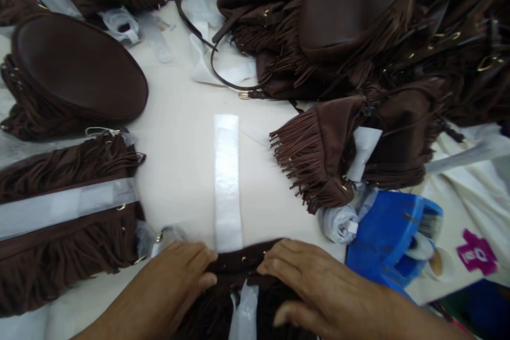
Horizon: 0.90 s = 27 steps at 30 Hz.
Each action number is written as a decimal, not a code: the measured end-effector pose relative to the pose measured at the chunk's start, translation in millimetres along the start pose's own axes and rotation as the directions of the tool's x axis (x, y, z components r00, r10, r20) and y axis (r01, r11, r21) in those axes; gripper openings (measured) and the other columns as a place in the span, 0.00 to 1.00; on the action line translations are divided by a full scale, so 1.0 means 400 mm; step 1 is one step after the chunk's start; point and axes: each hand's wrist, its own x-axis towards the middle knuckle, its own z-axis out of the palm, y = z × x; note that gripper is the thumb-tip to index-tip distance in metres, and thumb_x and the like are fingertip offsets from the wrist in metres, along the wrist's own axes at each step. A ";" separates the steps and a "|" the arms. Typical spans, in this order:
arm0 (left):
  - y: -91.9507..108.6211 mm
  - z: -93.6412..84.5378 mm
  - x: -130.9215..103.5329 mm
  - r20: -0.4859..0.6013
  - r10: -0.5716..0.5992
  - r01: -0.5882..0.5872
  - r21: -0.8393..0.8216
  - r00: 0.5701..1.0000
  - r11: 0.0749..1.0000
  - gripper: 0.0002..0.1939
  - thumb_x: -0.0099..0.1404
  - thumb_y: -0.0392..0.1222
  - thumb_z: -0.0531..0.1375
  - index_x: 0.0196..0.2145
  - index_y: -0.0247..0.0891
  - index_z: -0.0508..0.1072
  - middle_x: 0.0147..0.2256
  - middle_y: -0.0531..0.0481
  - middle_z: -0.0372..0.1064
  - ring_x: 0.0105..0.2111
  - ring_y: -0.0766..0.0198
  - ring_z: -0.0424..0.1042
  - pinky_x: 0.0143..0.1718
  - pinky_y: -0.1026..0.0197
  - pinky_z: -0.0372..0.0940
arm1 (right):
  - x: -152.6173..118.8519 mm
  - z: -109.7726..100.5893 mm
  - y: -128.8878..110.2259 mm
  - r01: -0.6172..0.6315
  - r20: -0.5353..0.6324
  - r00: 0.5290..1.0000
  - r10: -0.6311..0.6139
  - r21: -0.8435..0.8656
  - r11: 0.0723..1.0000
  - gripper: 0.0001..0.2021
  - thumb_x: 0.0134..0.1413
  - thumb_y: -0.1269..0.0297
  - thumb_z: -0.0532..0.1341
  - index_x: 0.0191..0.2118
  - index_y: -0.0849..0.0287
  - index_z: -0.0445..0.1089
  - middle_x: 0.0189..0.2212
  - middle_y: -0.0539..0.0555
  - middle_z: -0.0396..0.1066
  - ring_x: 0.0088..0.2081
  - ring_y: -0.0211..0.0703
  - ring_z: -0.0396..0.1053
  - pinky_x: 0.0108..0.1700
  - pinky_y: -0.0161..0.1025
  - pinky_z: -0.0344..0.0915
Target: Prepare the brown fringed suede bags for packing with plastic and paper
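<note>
A dark brown fringed bag [239, 261] lies at the bottom centre, with a translucent wrapped strip [247, 308] on it. My left hand [179, 271] rests at the left end of its top edge, fingers bent around that edge. At the right, my right hand [297, 271] touches the same edge, its fingers spread and the thumb apart. A white strip [227, 180] lies flat on the pale table [179, 117], running up from the bag's top edge between my hands.
Fringed bags with a white band [71, 204] and an oval brown base [83, 69] lie left. A pile of brown bags [358, 5] fills the upper right. Below it are a fringed piece [319, 149], a wrapped roll [340, 223] and a blue holder [386, 239].
</note>
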 end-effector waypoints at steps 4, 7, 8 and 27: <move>0.004 0.002 -0.025 0.135 -0.010 0.008 0.011 0.991 1.000 0.09 0.68 0.38 0.56 0.42 0.42 0.76 0.40 0.49 0.75 0.40 0.55 0.72 0.45 0.53 0.61 | 0.036 0.023 0.033 -0.054 0.065 0.996 0.056 -0.028 0.998 0.17 0.67 0.48 0.53 0.41 0.58 0.66 0.39 0.54 0.71 0.41 0.44 0.68 0.44 0.40 0.61; -0.013 0.010 -0.032 0.156 -0.038 0.038 -0.001 0.987 0.999 0.06 0.67 0.39 0.57 0.38 0.42 0.75 0.40 0.49 0.74 0.41 0.53 0.70 0.45 0.51 0.60 | 0.053 0.022 0.049 -0.078 0.085 0.993 0.084 -0.065 0.995 0.16 0.68 0.50 0.53 0.36 0.58 0.65 0.35 0.53 0.72 0.39 0.43 0.68 0.42 0.39 0.60; -0.023 0.014 -0.035 0.146 -0.022 0.027 -0.031 0.989 0.999 0.06 0.67 0.41 0.57 0.39 0.43 0.74 0.41 0.49 0.73 0.42 0.53 0.69 0.46 0.51 0.60 | 0.055 0.018 0.051 -0.088 0.087 0.992 0.094 -0.069 0.994 0.16 0.67 0.50 0.53 0.35 0.58 0.65 0.35 0.53 0.72 0.38 0.43 0.68 0.41 0.39 0.60; -0.054 0.037 0.013 0.178 0.058 -0.068 0.054 0.982 0.996 0.12 0.70 0.45 0.53 0.35 0.44 0.75 0.31 0.49 0.77 0.32 0.53 0.73 0.43 0.50 0.62 | 0.009 0.040 0.095 -0.107 -0.050 0.994 0.099 -0.181 0.978 0.17 0.69 0.51 0.52 0.33 0.56 0.65 0.26 0.46 0.68 0.30 0.37 0.67 0.63 0.46 0.48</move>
